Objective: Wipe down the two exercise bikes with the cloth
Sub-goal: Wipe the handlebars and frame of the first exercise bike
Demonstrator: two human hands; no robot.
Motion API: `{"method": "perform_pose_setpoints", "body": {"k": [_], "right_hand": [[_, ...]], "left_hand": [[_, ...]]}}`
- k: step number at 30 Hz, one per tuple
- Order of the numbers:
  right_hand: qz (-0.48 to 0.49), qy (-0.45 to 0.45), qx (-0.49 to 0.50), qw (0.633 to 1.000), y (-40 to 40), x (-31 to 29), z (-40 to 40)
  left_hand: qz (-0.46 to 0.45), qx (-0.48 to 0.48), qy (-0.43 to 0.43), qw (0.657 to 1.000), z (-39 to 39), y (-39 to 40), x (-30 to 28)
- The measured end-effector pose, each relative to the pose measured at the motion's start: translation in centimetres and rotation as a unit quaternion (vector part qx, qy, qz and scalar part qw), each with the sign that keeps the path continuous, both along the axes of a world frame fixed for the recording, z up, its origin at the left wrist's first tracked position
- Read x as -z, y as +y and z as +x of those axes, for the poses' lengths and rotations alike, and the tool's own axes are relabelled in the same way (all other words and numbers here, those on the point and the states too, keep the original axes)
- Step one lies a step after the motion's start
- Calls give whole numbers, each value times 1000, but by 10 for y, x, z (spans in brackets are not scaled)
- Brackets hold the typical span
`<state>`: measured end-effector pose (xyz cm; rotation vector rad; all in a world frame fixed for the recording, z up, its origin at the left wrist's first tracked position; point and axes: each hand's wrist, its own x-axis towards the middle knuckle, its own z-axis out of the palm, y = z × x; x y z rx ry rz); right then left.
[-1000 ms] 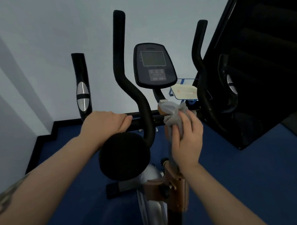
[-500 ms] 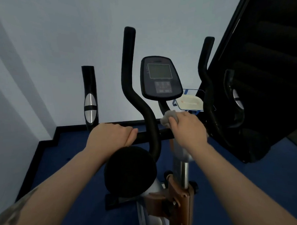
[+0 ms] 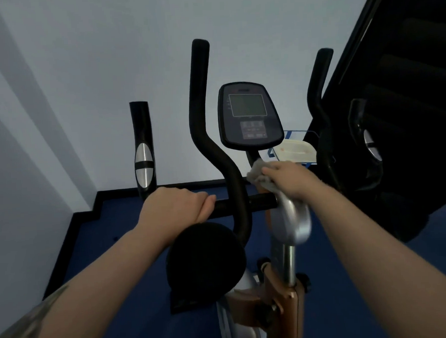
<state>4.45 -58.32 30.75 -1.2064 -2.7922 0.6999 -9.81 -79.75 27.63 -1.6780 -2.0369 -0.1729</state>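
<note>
- Head view showed the right hand (image 3: 292,180) higher than a second before: it had climbed from the upright post below the crossbar to the neck just under the console (image 3: 250,115), carrying the cloth (image 3: 258,173) with it.
- The cloth was bunched under that hand's fingers, pressed against the neck where it met the horizontal bar (image 3: 246,202); only a grey wad showed past the fingertips, and a blurred pale fold hung below the wrist.
- That shift suggested the stem was done and the wiping had moved toward the console mount; the handlebars, the seat and the second bike (image 3: 366,142) at the right looked not yet reached.
- The left hand (image 3: 176,206) had kept its place, knuckles up, fingers curled over the bar left of the tall curved handle (image 3: 201,106), clenched on it to steady the bike.
- The right forearm ran up from the lower right, wrist nearly straight, back of the hand toward the camera, fingers curled round the cloth.
</note>
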Motion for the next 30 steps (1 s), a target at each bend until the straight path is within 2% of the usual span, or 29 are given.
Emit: {"method": "perform_pose_setpoints", "body": {"k": [2, 4, 7, 9, 10, 12, 14, 15, 17, 19, 21, 22, 23, 25, 27, 29, 30], "right_hand": [[-33, -51, -5, 998, 2, -6, -20], [-3, -46, -29, 999, -1, -4, -17], [78, 103, -71, 989, -24, 11, 30], [78, 154, -79, 982, -24, 16, 44], [57, 136, -72, 986, -15, 15, 37], [-15, 27, -64, 997, 3, 6, 8], [-75, -59, -73, 993, 10, -6, -18], [-70, -86, -81, 990, 12, -6, -25], [3, -111, -107, 988, 5, -6, -22], [92, -35, -81, 992, -14, 5, 5], [187, 89, -60, 976, -40, 20, 32], [194, 115, -51, 973, -43, 24, 36], [168, 110, -43, 979, -38, 20, 31], [39, 40, -40, 998, -15, 4, 8], [-77, 2, -67, 995, -1, -13, -7], [-101, 30, -58, 993, 3, -12, -7], [-69, 52, -40, 995, 0, -3, 1]], "left_hand": [[1, -16, 0, 1000, 1, 0, -1], [-3, -20, -1, 1000, 3, -1, -2], [10, -15, 0, 1000, 3, -1, -1], [17, -25, -4, 1000, 5, 0, -2], [19, -31, -10, 999, 5, 0, -2], [13, -44, -28, 999, 6, 0, -3], [2, -43, -33, 999, 9, -2, -4], [-11, -39, -34, 999, 9, -3, -4], [-38, -40, -43, 998, 10, -4, -7], [-55, -27, -27, 998, 9, -5, -11], [-35, -24, -6, 999, 9, -3, -10], [-28, -30, -6, 999, 9, -2, -9], [-15, -37, -6, 999, 8, -2, -6], [8, -44, -23, 999, 9, -2, -5], [5, -40, -36, 999, 10, -2, -4], [-12, -46, -36, 998, 8, -3, -4], [-17, -47, -32, 998, 8, -3, -4]]}}
